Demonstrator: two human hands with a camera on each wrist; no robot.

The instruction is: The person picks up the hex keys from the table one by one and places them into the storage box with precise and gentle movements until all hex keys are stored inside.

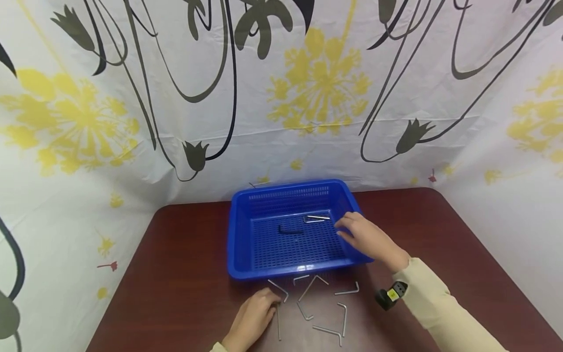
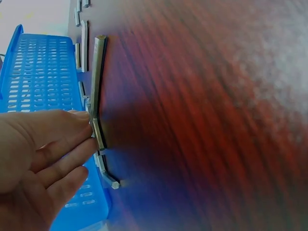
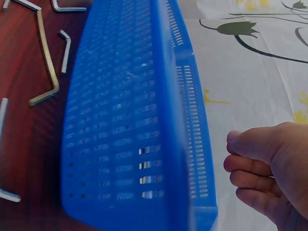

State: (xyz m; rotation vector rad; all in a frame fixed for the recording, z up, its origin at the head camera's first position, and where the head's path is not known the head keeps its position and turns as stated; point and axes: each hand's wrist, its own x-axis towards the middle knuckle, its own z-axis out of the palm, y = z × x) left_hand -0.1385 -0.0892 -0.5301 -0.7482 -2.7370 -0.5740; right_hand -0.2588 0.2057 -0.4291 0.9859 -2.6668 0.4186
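Note:
My left hand [image 1: 252,315] is low over the table in front of the basket. Its thumb and fingers pinch a hex key [image 2: 97,77] near the bend, the long arm pointing away from the fingertips. Over the right side of the blue plastic basket [image 1: 272,272] hovers my right hand [image 1: 367,238], fingers loosely bent and holding nothing. Inside the basket lie a black hex key [image 1: 291,231] and, close to the back right, silver hex keys [image 1: 317,219] that overlap. Several more silver hex keys, one of them an L-shaped key [image 1: 344,320], are scattered before the basket.
The dark red wooden table [image 1: 184,274] carries everything. A white cloth [image 1: 281,161] with flower prints hangs behind and at both sides. On the right wrist sits a black device [image 1: 391,295] with a yellow label.

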